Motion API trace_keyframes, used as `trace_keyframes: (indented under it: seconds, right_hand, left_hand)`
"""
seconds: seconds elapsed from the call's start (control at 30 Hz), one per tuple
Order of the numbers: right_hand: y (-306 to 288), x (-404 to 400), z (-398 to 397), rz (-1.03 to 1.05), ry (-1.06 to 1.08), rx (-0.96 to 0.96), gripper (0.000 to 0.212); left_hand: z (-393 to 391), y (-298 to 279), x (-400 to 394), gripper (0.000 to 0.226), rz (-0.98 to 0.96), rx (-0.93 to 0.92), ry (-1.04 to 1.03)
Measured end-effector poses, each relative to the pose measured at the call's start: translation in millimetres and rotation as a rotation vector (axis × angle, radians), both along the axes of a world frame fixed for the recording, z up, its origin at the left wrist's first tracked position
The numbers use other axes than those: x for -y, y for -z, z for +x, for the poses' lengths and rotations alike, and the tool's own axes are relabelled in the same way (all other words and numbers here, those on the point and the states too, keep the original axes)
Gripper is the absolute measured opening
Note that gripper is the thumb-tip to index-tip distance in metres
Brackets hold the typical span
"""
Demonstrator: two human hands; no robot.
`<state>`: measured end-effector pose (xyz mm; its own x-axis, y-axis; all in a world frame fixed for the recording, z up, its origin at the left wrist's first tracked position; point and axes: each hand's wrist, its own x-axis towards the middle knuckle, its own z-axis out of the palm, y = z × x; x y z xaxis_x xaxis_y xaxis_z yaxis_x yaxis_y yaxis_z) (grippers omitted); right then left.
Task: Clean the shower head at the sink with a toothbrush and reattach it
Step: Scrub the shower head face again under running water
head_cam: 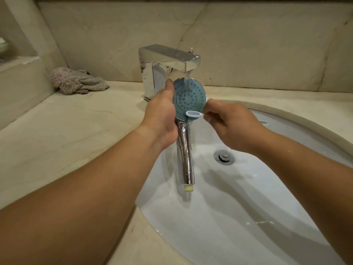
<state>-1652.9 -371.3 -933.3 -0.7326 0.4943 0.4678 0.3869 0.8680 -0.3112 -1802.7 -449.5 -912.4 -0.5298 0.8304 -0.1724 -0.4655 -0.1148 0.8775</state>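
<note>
Beige marble wall (248,44) behind a matching marble counter (66,131). Crumpled grey cloth (76,81) at the counter's rear left corner. Lighting is warm and dim.

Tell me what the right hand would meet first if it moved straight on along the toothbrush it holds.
Probably the left hand. The right hand points its toothbrush leftward across the shower head, already touching it; depth is uncertain.

Bathroom sink fittings: materials and finishes

Faucet (168,60) and shower head (188,131) handle: mirror-polished chrome; spray face: matt blue; sink (248,207): glossy white; cloth (76,81): rough.
</note>
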Motion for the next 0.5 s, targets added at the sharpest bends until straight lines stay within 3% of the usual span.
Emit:
trace_keyframes:
  seconds: [0.1,0.33,0.5]
  right_hand:
    - [-0.4,-1.4,-2.8,-0.044,0.074,-0.111,0.009]
    - [7.7,4.1,-5.0,0.034,0.014,0.0,0.006]
    - [1.4,0.9,-5.2,0.007,0.067,-0.117,0.006]
  left_hand:
    - [1.6,-0.4,0.2,0.046,-0.002,-0.004,-0.001]
    - [-2.5,0.6,0.1,0.049,-0.005,0.036,-0.013]
    - [0.0,-1.0,0.8,0.046,-0.012,0.038,-0.013]
